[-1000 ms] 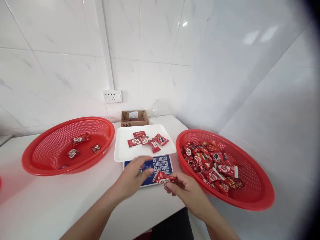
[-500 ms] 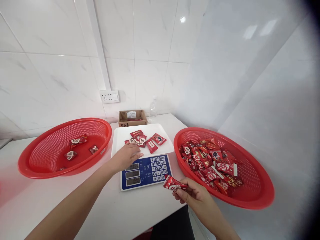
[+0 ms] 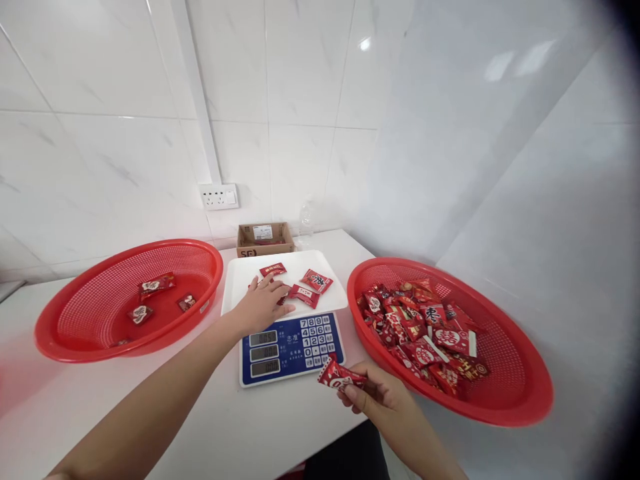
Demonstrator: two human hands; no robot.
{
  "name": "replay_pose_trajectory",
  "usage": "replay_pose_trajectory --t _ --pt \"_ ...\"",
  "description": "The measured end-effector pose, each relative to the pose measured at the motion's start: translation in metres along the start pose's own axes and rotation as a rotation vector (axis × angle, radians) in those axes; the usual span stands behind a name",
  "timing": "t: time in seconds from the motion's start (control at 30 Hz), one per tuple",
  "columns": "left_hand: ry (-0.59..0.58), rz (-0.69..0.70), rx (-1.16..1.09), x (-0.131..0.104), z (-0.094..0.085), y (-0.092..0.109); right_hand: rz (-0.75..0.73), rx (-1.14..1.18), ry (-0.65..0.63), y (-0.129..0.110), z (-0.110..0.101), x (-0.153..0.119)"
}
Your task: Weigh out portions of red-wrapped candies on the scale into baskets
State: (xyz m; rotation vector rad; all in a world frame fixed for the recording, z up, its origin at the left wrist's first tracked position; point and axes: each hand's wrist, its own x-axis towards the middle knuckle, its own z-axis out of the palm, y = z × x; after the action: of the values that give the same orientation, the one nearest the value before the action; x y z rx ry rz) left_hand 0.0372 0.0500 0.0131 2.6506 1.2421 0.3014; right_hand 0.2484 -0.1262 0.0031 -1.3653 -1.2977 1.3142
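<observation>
My left hand (image 3: 261,303) lies over the white pan (image 3: 315,259) of a weighing scale, fingers stretched and apart, partly covering some red wrapped candies. Around it on the pan are a candy with gold print (image 3: 273,269), a larger candy packet (image 3: 316,281) and a small red candy (image 3: 305,295). Between thumb and fingers, my right hand (image 3: 380,397) pinches a red wrapped candy (image 3: 341,377) in front of the scale's blue keypad panel (image 3: 295,360). Whether the left fingers press on the covered candies is hard to see.
At the right, a red plastic basket (image 3: 525,393) holds many wrapped candies. Another red basket (image 3: 55,333) at the left has several candies in it. Behind the scale stand a cardboard box (image 3: 265,249) and a clear bottle (image 3: 307,217), close to the tiled wall.
My left hand has moved farther onto the pan, over the candies. The small red candy there has turned. My right hand, still with its candy, has shifted slightly left and down.
</observation>
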Motion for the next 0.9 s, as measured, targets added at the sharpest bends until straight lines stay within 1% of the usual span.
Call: replay_pose_trajectory --t 0.1,0.2,0.27,0.37,0.43,0.5,0.57,0.63,0.8,0.9 --pt "0.012 -0.010 -0.023 -0.022 0.001 0.001 0.011 0.004 0.019 0.003 -0.005 0.001" --pt "0.051 -0.035 -0.147 -0.046 -0.003 0.012 0.003 -0.007 0.016 0.005 -0.005 0.003" --pt "0.040 -0.043 -0.312 -0.063 -0.007 0.030 -0.013 -0.019 -0.005 0.005 -0.003 0.004" --pt "-0.052 -0.030 -0.602 -0.085 -0.007 0.063 -0.054 -0.048 -0.055 0.004 0.005 0.005" --pt "-0.075 -0.047 -0.748 -0.096 -0.003 0.081 -0.080 -0.074 -0.091 0.002 0.012 0.005" --pt "-0.054 -0.104 -0.861 -0.101 0.005 0.093 -0.089 -0.119 -0.114 0.000 0.018 0.005" --pt "-0.025 -0.173 -0.945 -0.102 0.012 0.097 -0.083 -0.183 -0.118 -0.001 0.022 0.004" --pt "0.001 -0.218 -0.988 -0.104 0.017 0.097 -0.074 -0.237 -0.120 -0.002 0.025 0.004" --pt "0.063 -0.214 -1.007 -0.110 0.021 0.094 -0.064 -0.261 -0.114 -0.001 0.029 0.002" --pt "0.041 -0.228 -1.036 -0.112 0.021 0.093 -0.063 -0.265 -0.108 -0.001 0.030 0.002"
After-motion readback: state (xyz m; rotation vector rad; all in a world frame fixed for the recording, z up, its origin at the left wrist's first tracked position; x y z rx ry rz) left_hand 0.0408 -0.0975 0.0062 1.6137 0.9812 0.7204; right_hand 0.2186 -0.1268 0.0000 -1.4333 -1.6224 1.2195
